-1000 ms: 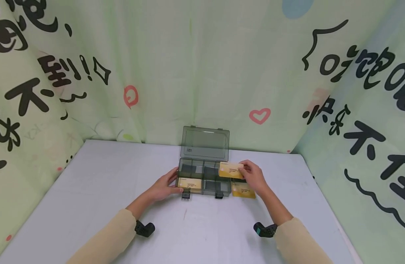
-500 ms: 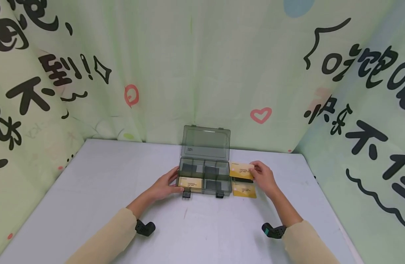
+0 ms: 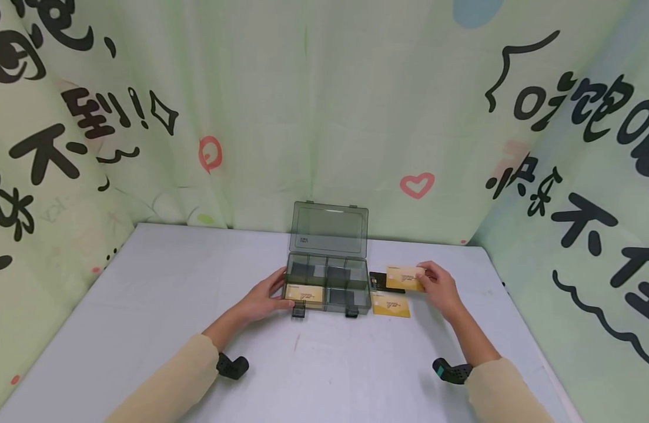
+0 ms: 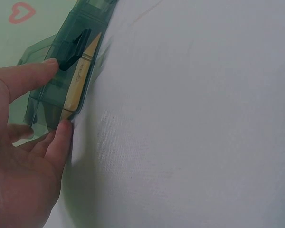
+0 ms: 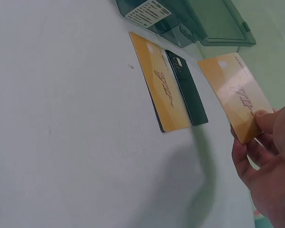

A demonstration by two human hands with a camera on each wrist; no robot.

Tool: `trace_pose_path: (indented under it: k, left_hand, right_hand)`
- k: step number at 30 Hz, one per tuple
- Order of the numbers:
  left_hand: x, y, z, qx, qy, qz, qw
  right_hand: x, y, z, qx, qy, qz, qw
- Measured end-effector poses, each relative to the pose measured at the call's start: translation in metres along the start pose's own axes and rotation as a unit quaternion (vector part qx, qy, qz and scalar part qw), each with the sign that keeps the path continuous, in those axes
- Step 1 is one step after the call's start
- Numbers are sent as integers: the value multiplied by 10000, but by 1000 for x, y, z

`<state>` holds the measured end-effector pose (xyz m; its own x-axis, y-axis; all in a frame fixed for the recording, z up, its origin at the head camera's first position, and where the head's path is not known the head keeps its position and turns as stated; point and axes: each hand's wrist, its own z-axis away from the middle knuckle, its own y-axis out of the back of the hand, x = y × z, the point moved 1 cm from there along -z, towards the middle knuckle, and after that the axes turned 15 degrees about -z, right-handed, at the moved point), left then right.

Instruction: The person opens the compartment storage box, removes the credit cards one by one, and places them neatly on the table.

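A smoky see-through storage box (image 3: 348, 298) with dividers stands on the table, its lid (image 3: 328, 229) raised at the back. My left hand (image 3: 263, 298) grips its left end, thumb at the front by a latch (image 4: 76, 52) and fingers along the side. Gold cards (image 3: 304, 292) lie in the front left compartment. My right hand (image 3: 440, 288) pinches a gold VIP card (image 5: 237, 95) between thumb and fingers, above the table and right of the box. Below it lie a black card (image 3: 380, 282) and, nearer me, another gold card (image 3: 391, 305).
The white table (image 3: 197, 276) reaches back to a pale green printed curtain (image 3: 303, 106), which also hangs on both sides. A white label (image 5: 148, 13) is on the box's side. Dark wrist cameras (image 3: 232, 367) sit at both sleeves.
My right hand has carried the gold card rightward, from over the box's right edge to beside it, uncovering more of the black card. The left hand and the box have stayed put.
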<state>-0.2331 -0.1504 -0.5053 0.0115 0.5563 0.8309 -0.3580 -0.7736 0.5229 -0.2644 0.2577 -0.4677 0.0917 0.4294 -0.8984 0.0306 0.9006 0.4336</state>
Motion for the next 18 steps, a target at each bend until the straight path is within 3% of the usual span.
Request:
trace_pose_path:
  k: [12,18]
  left_hand:
    - [1,0,1,-22,-8,84,10000]
    - [0,0,1,-23,1,74,10000]
  right_hand:
    - [16,18,-1,315,76,280,9991]
    - [23,22,-3,454,-103,517,9976]
